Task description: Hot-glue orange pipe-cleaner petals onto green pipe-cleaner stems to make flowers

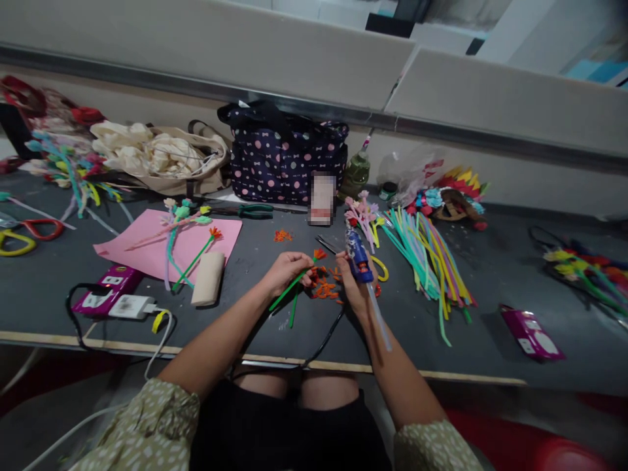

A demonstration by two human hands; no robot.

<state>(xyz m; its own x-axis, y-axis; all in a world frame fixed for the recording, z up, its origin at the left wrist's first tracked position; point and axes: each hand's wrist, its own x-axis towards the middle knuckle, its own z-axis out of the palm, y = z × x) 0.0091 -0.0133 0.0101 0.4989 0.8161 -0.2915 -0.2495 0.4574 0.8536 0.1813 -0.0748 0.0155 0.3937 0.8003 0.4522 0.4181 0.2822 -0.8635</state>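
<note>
My left hand (pixel 289 271) pinches a green pipe-cleaner stem (pixel 289 291) topped by a small orange-red flower head (pixel 320 254). Wrapped in my right hand (pixel 354 284) is a blue glue gun (pixel 360 255), its nozzle pointing away from me and a clear glue stick (pixel 380 317) trailing from its back end. Loose orange pipe-cleaner pieces (pixel 324 288) lie on the table between my hands. A second green stem (pixel 294 309) rests below my left hand. Scissors with a yellow handle (pixel 381 268) are partly hidden behind my right hand.
Left of me, pink paper (pixel 142 245) holds finished pipe-cleaner flowers, beside a beige roll (pixel 209 279) and a purple power socket (pixel 108 291) with cables. Pipe cleaners (pixel 426 255) are bunched to the right. A dark patterned bag (pixel 287 157) stands at the back. The glue gun's cord (pixel 326 337) crosses the front edge.
</note>
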